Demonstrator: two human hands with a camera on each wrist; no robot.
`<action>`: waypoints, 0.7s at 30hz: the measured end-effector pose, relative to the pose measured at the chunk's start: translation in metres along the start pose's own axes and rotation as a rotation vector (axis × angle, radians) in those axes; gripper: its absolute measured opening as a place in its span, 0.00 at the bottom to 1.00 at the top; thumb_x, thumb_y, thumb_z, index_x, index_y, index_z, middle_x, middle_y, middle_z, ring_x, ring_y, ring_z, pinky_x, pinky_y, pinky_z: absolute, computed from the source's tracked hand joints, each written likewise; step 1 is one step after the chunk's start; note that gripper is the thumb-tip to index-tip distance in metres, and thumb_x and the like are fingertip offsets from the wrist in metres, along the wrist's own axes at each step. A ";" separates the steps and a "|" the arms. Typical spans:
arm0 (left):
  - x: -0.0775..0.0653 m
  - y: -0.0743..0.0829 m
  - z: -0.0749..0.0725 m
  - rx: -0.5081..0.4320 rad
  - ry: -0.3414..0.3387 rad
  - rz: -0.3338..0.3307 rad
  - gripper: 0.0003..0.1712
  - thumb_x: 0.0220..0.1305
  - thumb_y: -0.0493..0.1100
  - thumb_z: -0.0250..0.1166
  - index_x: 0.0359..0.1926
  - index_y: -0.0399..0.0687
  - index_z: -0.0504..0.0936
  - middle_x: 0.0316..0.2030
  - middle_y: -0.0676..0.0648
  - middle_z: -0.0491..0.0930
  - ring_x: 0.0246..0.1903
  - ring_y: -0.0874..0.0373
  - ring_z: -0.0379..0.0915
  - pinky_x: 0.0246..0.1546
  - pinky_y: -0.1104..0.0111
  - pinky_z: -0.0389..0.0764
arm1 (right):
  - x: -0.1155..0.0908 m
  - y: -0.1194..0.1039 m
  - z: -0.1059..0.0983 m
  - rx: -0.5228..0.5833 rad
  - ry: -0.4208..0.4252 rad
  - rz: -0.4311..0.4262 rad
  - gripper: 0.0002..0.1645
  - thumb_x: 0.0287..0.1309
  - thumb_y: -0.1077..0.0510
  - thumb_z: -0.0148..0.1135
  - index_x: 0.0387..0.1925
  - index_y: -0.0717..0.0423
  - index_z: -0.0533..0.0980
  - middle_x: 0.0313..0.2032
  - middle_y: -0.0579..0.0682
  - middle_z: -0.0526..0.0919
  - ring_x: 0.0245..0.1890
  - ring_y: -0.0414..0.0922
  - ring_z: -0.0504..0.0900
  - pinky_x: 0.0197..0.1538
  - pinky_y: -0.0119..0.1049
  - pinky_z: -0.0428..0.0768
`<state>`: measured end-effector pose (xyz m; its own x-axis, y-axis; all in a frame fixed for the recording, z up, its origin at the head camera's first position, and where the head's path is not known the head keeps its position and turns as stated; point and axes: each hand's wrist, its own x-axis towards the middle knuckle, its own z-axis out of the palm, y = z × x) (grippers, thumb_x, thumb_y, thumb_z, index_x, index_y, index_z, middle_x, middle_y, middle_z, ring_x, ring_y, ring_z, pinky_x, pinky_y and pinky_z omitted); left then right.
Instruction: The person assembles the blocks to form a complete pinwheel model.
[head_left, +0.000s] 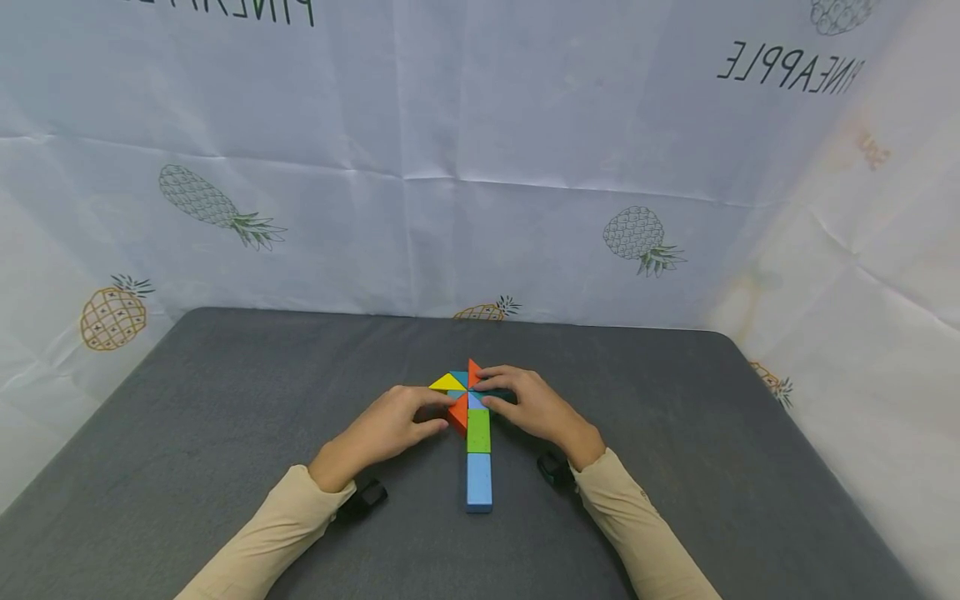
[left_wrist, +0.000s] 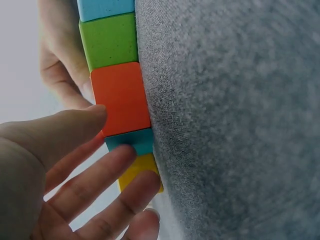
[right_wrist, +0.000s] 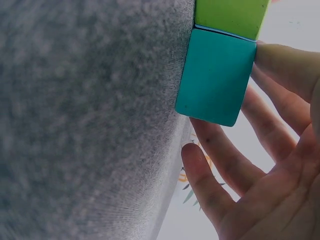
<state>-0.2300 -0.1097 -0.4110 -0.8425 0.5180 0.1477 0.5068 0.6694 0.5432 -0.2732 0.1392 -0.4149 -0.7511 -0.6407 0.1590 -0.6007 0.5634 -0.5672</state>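
Colored blocks lie on the dark table as a pinwheel on a stem. The stem is a green block (head_left: 478,431) with a blue block (head_left: 479,482) nearer me. At the wheel's lower left, my left hand (head_left: 393,421) touches a red triangular block (head_left: 458,413) with loosely extended fingers. On the other side my right hand (head_left: 536,406) rests its fingers around a teal block (right_wrist: 217,75), the thumb at its edge. A yellow triangular block (head_left: 447,383), an upper red triangular block (head_left: 472,374) and a light blue piece (head_left: 476,402) also belong to the wheel. Fingers partly cover its right side.
A grey cloth covers the table (head_left: 225,375), which has rounded far corners. Behind it hangs a white curtain (head_left: 480,242) printed with pineapples. Black wrist devices (head_left: 365,498) are worn below both hands, close to the tabletop.
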 end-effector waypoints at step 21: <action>0.000 -0.001 0.000 -0.006 -0.012 0.009 0.19 0.66 0.41 0.66 0.58 0.45 0.83 0.54 0.46 0.84 0.53 0.52 0.82 0.51 0.57 0.82 | -0.001 0.000 -0.003 -0.008 0.032 0.038 0.19 0.64 0.55 0.65 0.57 0.49 0.81 0.63 0.51 0.77 0.60 0.50 0.78 0.58 0.48 0.79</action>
<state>-0.2304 -0.1100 -0.4118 -0.8359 0.5300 0.1429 0.5129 0.6615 0.5471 -0.2733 0.1414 -0.4130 -0.7819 -0.6016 0.1636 -0.5736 0.5915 -0.5666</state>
